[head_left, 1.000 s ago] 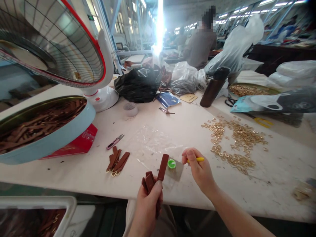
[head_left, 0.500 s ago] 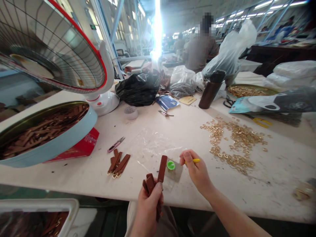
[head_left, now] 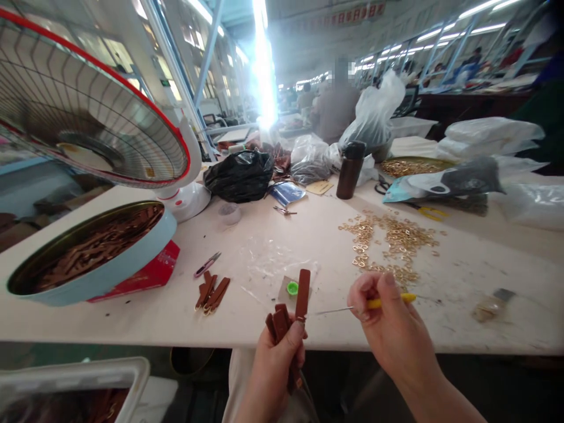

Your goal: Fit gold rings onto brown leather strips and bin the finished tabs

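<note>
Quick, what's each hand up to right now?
Left hand: closed, holding a bunch of brown straps, one standing up apart from the rest.
Right hand: closed, holding a thin yellow-handled tool.

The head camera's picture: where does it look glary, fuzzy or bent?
Head view: glare from the bright light streaks down the upper middle; head view: the background person looks hazy; head view: the fan seems stretched at the left edge, perhaps by the lens; head view: the upright brown strip in the left hand looks fairly clear.
</note>
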`<state>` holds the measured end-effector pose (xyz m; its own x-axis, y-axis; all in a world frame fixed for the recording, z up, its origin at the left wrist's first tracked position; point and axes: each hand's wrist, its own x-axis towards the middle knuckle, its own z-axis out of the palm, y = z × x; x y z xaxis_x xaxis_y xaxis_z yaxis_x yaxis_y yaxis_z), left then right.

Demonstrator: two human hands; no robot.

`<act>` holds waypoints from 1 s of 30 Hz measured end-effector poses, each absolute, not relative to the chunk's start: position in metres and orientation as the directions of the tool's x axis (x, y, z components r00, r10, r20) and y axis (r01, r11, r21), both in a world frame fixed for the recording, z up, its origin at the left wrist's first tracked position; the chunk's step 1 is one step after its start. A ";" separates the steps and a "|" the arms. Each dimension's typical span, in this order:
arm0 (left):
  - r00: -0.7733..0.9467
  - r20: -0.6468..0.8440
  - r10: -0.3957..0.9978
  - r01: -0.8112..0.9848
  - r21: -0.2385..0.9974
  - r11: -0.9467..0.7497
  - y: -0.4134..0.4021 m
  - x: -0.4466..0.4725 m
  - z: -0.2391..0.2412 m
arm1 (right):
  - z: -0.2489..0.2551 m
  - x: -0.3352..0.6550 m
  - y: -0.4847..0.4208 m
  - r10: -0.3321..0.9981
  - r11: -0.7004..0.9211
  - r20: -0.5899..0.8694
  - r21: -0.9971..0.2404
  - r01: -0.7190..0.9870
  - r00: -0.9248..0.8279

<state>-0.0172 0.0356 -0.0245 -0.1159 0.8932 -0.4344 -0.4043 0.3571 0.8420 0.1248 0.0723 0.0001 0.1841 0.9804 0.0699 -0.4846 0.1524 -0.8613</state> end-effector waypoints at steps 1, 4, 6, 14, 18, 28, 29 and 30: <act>-0.132 -0.424 0.896 -0.401 0.849 0.343 0.033 -0.015 -0.021 | 0.000 0.125 0.069 0.982 0.147 0.064 -0.856 -0.496 0.180; -0.165 -0.397 0.903 -0.390 0.867 0.310 0.027 -0.010 -0.014 | 0.000 0.125 0.064 0.983 0.143 0.064 -0.848 -0.511 0.169; -0.167 -0.403 0.900 -0.383 0.867 0.317 0.024 -0.007 -0.011 | 0.002 0.126 0.061 0.983 0.153 0.075 -0.842 -0.518 0.170; -0.152 -0.406 0.901 -0.408 0.856 0.317 0.013 -0.004 -0.012 | 0.005 0.155 0.047 0.933 0.296 0.194 -0.893 -0.340 0.304; -0.138 -0.371 0.918 -0.414 0.864 0.287 0.009 0.000 -0.011 | -0.005 0.149 0.038 0.969 0.245 0.246 -0.968 0.056 0.006; -0.113 -0.360 0.926 -0.279 0.906 0.318 0.004 0.001 -0.008 | -0.011 0.124 0.041 0.916 0.074 0.047 -0.996 0.054 -0.398; -0.127 -0.362 0.923 -0.274 0.908 0.318 0.004 0.000 -0.008 | -0.012 0.124 0.041 0.909 0.048 0.026 -0.998 0.043 -0.417; -0.142 -0.365 0.920 -0.265 0.909 0.320 0.004 0.000 -0.008 | -0.013 0.124 0.041 0.900 0.034 0.018 -0.999 0.031 -0.435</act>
<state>0.0000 0.0039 -0.0082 -0.1415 0.9201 -0.3652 -0.2653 0.3201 0.9095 0.1242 0.0415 -0.0125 -0.4346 0.9005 0.0177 0.0305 0.0343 -0.9989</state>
